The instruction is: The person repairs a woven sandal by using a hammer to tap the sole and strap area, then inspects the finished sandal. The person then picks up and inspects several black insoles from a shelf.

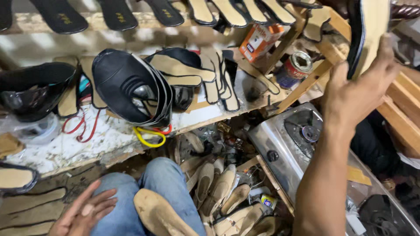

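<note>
Black shoe uppers [131, 87] stand stacked on the paint-splashed desk [65, 148]; red cord [81, 126] and yellow cord [148, 136] loop beside them; an orange carton [259, 40] and a round tin [294, 69] sit near the wooden frame [306, 83]; a steel gas stove [288, 140] lies lower right; tan soles [218, 192] pile on the floor.

An orange-and-white carton [259, 40] leans on the shelf beside a round blue-and-red labelled tin [293, 70].
</note>
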